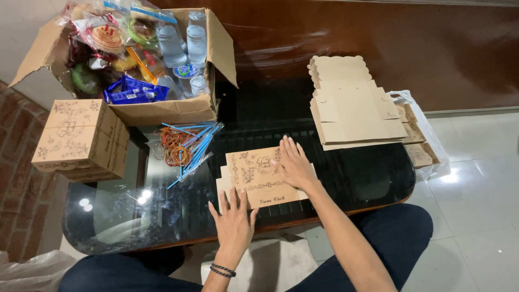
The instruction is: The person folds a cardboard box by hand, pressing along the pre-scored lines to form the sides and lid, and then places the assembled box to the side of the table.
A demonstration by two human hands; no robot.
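A flat, unfolded brown cardboard box blank (258, 176) with a printed floral pattern lies on the dark glass table (357, 173) in front of me. My right hand (292, 164) presses flat on its right half, fingers spread. My left hand (233, 220), a dark bracelet on its wrist, rests palm down at the blank's near left edge by the table's front rim. Neither hand grips anything.
A stack of flat plain box blanks (351, 108) sits at the right. An assembled printed box (81, 139) stands at the left. Behind, an open carton (162, 111) holds water cups and wrapped snacks. Rubber bands (174, 146) and blue straws (197, 145) lie nearby.
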